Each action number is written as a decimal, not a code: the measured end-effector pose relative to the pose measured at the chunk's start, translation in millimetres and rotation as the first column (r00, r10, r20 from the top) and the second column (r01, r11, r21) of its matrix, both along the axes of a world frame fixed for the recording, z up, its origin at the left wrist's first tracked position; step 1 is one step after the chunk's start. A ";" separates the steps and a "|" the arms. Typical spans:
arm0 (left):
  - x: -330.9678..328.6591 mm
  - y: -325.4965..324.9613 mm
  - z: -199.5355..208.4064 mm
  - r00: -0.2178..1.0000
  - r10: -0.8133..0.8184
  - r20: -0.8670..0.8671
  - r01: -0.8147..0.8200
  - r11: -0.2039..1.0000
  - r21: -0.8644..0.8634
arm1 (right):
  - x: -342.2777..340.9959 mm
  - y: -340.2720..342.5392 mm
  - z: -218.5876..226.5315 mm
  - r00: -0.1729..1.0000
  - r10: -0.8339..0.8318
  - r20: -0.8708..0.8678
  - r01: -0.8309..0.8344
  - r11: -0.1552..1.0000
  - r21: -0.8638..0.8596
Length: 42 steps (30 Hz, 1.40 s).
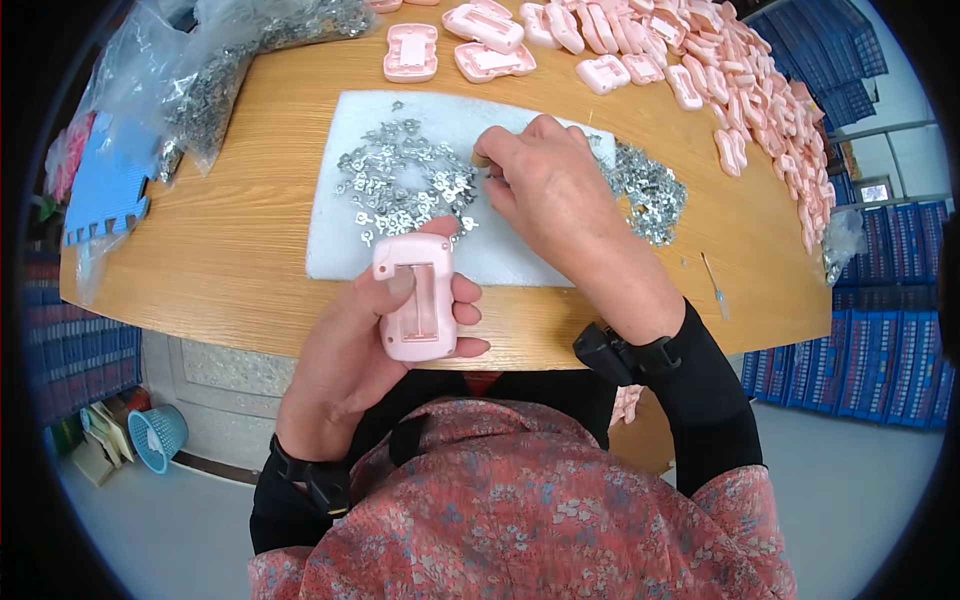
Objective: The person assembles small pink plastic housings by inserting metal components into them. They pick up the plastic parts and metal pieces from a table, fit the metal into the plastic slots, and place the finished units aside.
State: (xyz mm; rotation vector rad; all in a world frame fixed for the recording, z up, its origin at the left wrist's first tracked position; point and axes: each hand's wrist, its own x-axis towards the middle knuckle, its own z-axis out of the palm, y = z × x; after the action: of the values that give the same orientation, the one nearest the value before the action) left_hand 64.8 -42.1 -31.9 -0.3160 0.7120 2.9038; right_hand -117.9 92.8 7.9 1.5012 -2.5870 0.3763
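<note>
My left hand (pixel 345 340) grips a pink plastic casing (pixel 431 300) at the near edge of the table, with the thumb lying on its long recessed battery slot. Over the white foam sheet (pixel 345 245), my right hand (pixel 560 185) has its thumb and fingers drawn together. Whatever sits between those fingertips is too small and hidden to make out. Just left of them, small shiny metal contact pieces (pixel 405 175) are spread on the foam. Another heap of similar metal pieces (pixel 652 190) lies to the right, partly behind my right hand.
Pink casings (pixel 740 80) pile up along the far and right table edge, and a few casings (pixel 410 52) lie at the back. A clear plastic bag (pixel 205 105) of metal pieces and a blue foam mat (pixel 110 190) sit at left. A thin tool (pixel 717 290) rests at right.
</note>
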 end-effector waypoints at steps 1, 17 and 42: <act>-1.0 -0.1 -1.8 1.000 0.020 0.011 -0.020 0.999 0.031 | -1.7 -1.4 -0.8 1.000 -0.009 -0.012 0.009 1.000 0.026; -2.8 -5.7 -2.7 0.999 0.052 -0.014 -0.053 0.999 -0.010 | 23.2 5.3 -5.6 0.950 0.171 0.263 -0.149 0.984 -0.101; -28.1 14.5 16.7 0.997 -0.009 0.082 0.012 0.999 -0.037 | 32.1 40.2 7.1 0.136 0.478 0.868 0.262 0.827 -0.497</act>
State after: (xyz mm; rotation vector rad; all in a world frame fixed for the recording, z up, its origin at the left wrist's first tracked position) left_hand 36.7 -27.7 -15.2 -0.4308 0.7532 2.8519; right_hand -85.8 133.0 15.0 1.3356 -2.4059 2.8032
